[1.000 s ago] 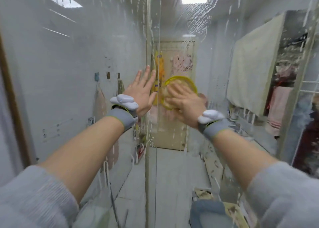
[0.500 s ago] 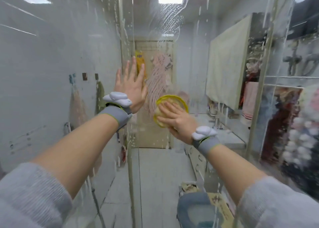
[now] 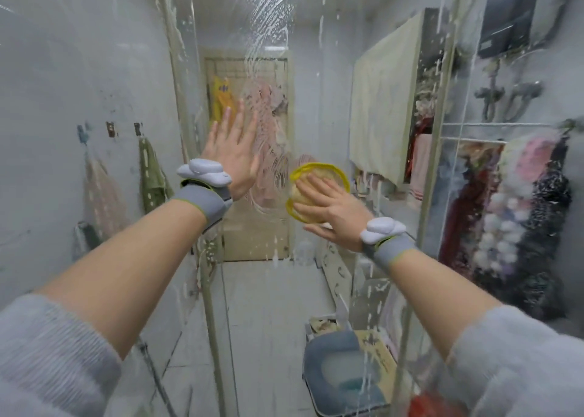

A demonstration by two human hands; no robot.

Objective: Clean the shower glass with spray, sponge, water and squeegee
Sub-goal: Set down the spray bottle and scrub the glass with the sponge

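**Soapy glass, both hands up on it**

Glass panel (image 3: 316,69) fills the view, streaked w/ white foam runs and drips, heaviest in a swirl near the top centre and in a smeared patch between the two hands.

L hand (image 3: 232,160): flat, fingers straight and spread a little, pointing up, palm toward the glass. Holds nothing. Looks pressed to the pane, but actual contact can't be confirmed from this angle. Grey wristband w/ a white sensor pod (image 3: 203,171) on the wrist.

R hand (image 3: 331,209): fingers straight, laid flat over the sponge (image 3: 328,171), pressing it to the glass, not wrapped round it. Sponge is round, yellow-rimmed w/ a paler centre, sits at about mid-height, just right of the foam smear and near the L hand, not touching it. Same grey band + white pod on the R wrist. Both forearms bare, grey sleeves pushed back.

Seen thru the glass: pale door (image 3: 252,151) at the end of a narrow tiled room w/ yellow and pink items hanging on it; cream towel (image 3: 384,100) on a rack at right; green cloth (image 3: 151,176) on a wall hook at left; toilet w/ grey seat (image 3: 341,369) low centre-right. Shower mixer fittings (image 3: 505,97) show at far right, blurred.
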